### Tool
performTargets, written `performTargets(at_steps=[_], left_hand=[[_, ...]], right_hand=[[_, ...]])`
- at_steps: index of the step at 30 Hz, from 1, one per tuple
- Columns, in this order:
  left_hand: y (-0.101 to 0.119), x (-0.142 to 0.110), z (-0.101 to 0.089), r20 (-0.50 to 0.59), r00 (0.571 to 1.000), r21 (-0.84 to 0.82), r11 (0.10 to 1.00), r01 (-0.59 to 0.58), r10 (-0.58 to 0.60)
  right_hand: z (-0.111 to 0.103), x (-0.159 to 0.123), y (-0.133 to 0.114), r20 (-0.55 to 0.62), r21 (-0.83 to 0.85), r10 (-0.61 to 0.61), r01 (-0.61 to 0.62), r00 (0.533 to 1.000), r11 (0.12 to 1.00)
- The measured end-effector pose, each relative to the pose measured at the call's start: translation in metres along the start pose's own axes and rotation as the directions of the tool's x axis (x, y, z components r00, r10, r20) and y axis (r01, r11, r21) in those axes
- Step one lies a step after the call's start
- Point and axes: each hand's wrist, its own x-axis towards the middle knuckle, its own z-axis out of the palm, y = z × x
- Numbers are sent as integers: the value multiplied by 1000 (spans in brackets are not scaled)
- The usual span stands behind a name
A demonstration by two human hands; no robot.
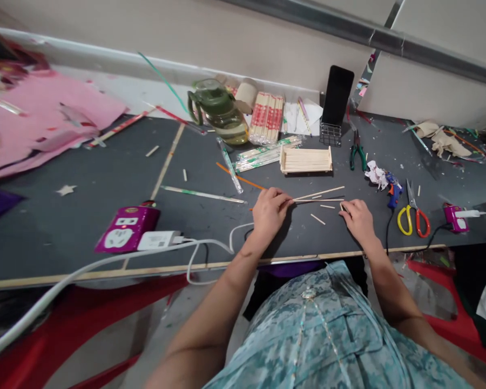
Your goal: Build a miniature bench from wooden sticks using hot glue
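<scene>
My left hand [269, 212] rests on the dark grey table [105, 183], its fingers closed on the near end of a thin wooden stick [319, 200] that lies flat and runs to the right. My right hand [358, 219] sits at the stick's other end, fingers curled and pinched around its tip. A second stick [322, 192] lies just behind, angled slightly. Short cut stick pieces [318, 219] lie between my hands. Behind them stands a small open box built of wooden sticks [305, 160].
Red-and-yellow scissors [413, 216], a blue glue gun [393, 192] and green pliers [357, 154] lie to the right. A purple power strip [125, 229] with white cables sits left. Wrapped chopsticks [266, 118], a glass teapot [218, 111] and a propped phone [337, 97] stand behind.
</scene>
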Motion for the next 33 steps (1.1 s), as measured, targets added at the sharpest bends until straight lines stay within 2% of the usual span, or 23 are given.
performTargets(at_steps=[5,8,13,17,21,25,29,33], left_hand=[[-4,0,8,3,995,-141,985,99,-100],[-7,-3,12,-18,984,-209,963,169,-177],[-11,-6,16,-71,973,-267,944,193,-219],[-13,-7,16,-85,973,-298,937,182,-216],[-14,-7,16,-99,973,-324,931,168,-210],[-15,-7,16,-96,972,-336,926,171,-214],[-15,-7,14,-111,970,-374,913,161,-216],[-17,-7,12,-126,965,-410,898,160,-229]], right_hand=[[0,-5,11,-10,63,111,-111,994,992],[1,-7,8,-16,99,166,-163,986,982],[9,-2,-7,-48,-33,216,-218,975,975],[11,6,-1,-62,-21,248,-249,967,968],[8,19,11,-74,7,250,-250,965,968],[7,48,13,-27,-5,244,-244,970,970],[-4,73,12,17,53,126,-127,992,991],[-17,64,9,-13,70,85,-84,996,994]])
